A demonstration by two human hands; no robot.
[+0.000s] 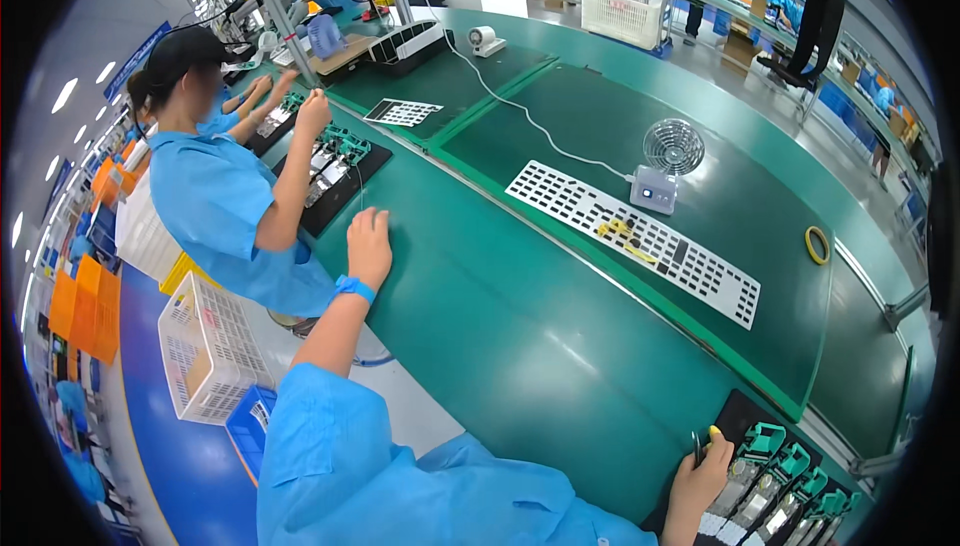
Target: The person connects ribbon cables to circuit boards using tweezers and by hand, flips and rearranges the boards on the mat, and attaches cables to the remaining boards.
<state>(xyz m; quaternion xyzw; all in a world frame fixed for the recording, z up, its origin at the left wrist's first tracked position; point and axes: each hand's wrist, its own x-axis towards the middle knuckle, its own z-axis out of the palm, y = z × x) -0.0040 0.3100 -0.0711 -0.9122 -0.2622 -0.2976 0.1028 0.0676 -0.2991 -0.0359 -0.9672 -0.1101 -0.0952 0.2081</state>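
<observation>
My left hand (370, 249), with a blue band at the wrist, rests on the green worktable (480, 286), fingers loosely extended and nothing visible in them. Just beyond it lies a co-worker's black tray (345, 196) with green clamps. At the lower right, my right hand (700, 476) has a yellow cover on one fingertip. Its fingers close on a slim dark tool (697, 448) that looks like tweezers. That hand is beside a black fixture tray (738, 411) holding several small clear-and-silver parts under green toggle clamps (793, 461). The palm side is hidden.
A white perforated panel (640, 241) with yellow pieces (625, 233) lies on the raised green mat. Behind it stand a small corded device (655, 191) and a wire-guarded round fan (673, 146). Yellow tape (817, 245) lies right. A co-worker (215, 176) works left, near a white crate (210, 346).
</observation>
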